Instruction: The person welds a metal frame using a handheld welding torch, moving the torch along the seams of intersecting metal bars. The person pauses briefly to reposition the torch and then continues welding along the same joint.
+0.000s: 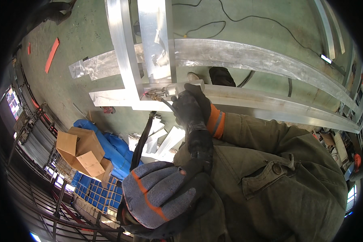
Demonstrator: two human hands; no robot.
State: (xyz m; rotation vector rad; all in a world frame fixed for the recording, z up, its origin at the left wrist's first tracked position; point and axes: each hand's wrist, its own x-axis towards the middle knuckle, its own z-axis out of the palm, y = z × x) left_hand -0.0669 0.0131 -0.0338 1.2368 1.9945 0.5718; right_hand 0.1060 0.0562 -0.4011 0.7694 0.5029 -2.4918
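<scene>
Fingers (193, 92) of the right hand (190, 108), in a black glove, look clamped together around the upper end of a dark, banded tool (200, 146). Behind them come an orange cuff (216, 122) and an olive sleeve (266, 135). The tool runs down from these fingers to the left hand (162, 195), gloved in grey with an orange stripe, whose fingers are bent side by side at its lower end; whether they grip it I cannot tell, as their inner side is hidden.

Just left of the right fingers sits a small metal fitting (170, 89), close to where two metal bars (122, 44) (153, 36) meet a long metal beam (246, 94). This beam stretches away to the right of the fingers, and a flat beam (238, 53) crosses beyond it.

Below the right fingers, toward the left, lie pale metal offcuts (171, 140), with a black strap (142, 139) hanging beside them. Left of the left fingers are a blue sheet (121, 156) and an open cardboard box (91, 162). Well beyond both hands, a red strip (52, 55) and a dark cable (262, 17) lie on the green floor (74, 36).
</scene>
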